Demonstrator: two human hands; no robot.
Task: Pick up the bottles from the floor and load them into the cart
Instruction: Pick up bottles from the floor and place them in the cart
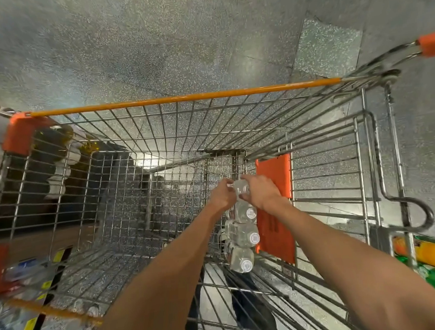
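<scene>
From my head view, my left hand and right hand both grasp a clear bottle deep in the cart, ending the row; it looks light, slick and squashy, best held round its body.

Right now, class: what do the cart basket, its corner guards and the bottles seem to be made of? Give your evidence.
Cart basket: apparently bare steel wire, shiny grey, in a welded-looking grid.
Corner guard: likely moulded plastic, matte orange, rounded edges.
Bottles: probably clear plastic, see-through bodies with white caps; both hands, left hand and right hand, hold one.
</scene>
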